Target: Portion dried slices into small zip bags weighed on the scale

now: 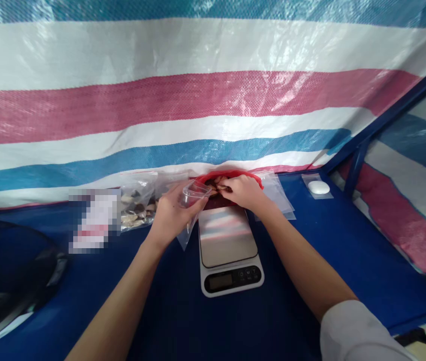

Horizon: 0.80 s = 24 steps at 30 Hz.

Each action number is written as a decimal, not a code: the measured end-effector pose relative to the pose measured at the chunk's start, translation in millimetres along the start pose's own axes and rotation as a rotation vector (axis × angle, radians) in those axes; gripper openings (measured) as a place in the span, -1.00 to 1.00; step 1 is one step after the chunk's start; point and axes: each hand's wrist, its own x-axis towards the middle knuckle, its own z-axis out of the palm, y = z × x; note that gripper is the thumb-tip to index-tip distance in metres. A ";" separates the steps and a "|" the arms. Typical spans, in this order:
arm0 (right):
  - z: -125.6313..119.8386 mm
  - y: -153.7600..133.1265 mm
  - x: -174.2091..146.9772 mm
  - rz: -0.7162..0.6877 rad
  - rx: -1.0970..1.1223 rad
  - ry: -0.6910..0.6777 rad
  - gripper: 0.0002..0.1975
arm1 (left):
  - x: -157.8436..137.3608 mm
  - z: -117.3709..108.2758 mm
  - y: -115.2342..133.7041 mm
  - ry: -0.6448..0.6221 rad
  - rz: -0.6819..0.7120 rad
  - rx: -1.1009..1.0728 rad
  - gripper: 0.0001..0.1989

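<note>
My left hand [171,213] is closed around a clear plastic cup [195,191], tilted beside the mouth of a red bag [257,178]. Brown dried slices [218,183] lie inside that bag. Reaching into it from the right, my right hand [243,190] has its fingers pinched together on some of the slices; the fingertips are partly hidden. Just in front of the bag, between my forearms, sits a white kitchen scale [230,240] with a shiny metal plate and a dark display panel. A clear plastic bag hangs below my left hand.
Clear bags of dried pieces [138,210] lie left of my left hand, near a pixelated card [96,220]. At far left is a dark round object [13,281]. Flat clear bags [278,198] and a small bag with a white disc [318,187] lie right. Striped sheeting [198,95] rises behind.
</note>
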 end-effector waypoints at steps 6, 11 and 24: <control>-9.6 5.9 -2.5 -0.057 0.247 0.129 -0.80 | -0.7 2.4 -1.8 -0.004 0.015 -0.010 -0.49; -23.0 7.2 -6.3 -0.148 0.525 0.190 -0.81 | -2.3 7.4 -0.3 -0.027 0.049 -0.039 -0.48; -40.8 -25.3 -18.4 -0.347 0.646 0.140 -0.83 | -5.8 15.5 10.5 -0.094 0.156 -0.077 -0.51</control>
